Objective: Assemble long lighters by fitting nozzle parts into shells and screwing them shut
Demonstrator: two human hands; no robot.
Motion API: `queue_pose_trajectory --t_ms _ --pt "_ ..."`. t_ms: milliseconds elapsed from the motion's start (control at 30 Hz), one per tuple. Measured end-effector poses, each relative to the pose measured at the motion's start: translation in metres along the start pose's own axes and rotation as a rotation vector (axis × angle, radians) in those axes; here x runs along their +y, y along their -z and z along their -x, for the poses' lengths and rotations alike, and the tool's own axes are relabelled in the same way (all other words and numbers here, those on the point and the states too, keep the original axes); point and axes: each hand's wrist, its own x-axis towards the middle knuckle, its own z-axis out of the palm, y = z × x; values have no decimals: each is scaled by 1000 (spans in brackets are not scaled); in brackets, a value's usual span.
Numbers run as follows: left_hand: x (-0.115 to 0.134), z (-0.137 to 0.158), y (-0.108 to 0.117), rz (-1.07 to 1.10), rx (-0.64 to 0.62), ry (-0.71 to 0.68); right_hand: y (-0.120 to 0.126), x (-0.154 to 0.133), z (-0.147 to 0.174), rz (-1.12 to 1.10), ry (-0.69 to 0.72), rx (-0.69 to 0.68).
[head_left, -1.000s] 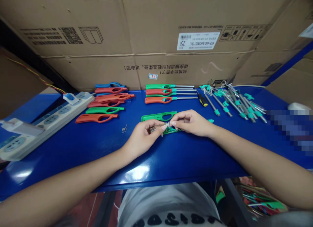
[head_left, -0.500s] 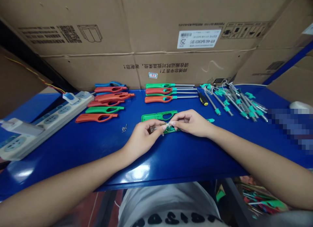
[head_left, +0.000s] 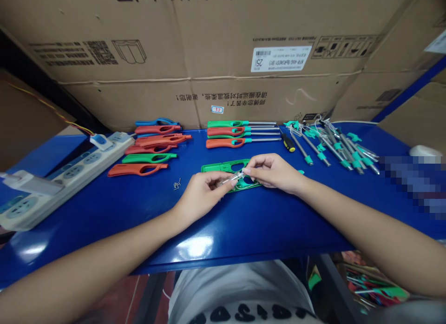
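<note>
A clear lighter fuel tank (head_left: 230, 179) lies pinched between the thumb and fingers of my left hand (head_left: 197, 196), its white-tipped end pointing right. The closed thumb and forefinger of my right hand (head_left: 275, 174) grip that tip; fine detail there is too small to make out. Just behind and below the fingers, two green lighter shell halves (head_left: 215, 168) rest on the blue table, partly covered by both hands. A thin pale tube curves over the nearer half. To the right, a small teal piece (head_left: 301, 172) shows beside my right wrist.
Lighter handles (head_left: 137, 169) line the left, near small screws (head_left: 177, 183) and a power strip (head_left: 69, 175). Lighters with metal barrels (head_left: 226, 143), a screwdriver (head_left: 288, 142) and loose barrels with teal fittings (head_left: 337, 145) lie behind. A cardboard box (head_left: 146, 91) walls the back.
The clear tank has tilted and more of it now shows between my hands. My right hand has shifted slightly, still at the tip. The view has tipped up a little.
</note>
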Motion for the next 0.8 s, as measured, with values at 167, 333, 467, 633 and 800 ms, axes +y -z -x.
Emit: queue_pose_trajectory --t_ms 167,333,467,633,800 --pt "3 1 -2 13 -8 17 -5 0 2 40 16 43" --pt "7 3 -5 -5 0 26 -7 0 2 76 51 52" --pt "4 4 -5 -26 1 20 -7 2 2 120 76 63" --pt "0 3 -3 7 -12 28 -6 0 1 115 61 45" --pt "3 0 -1 13 13 43 -2 -5 0 85 -9 9"
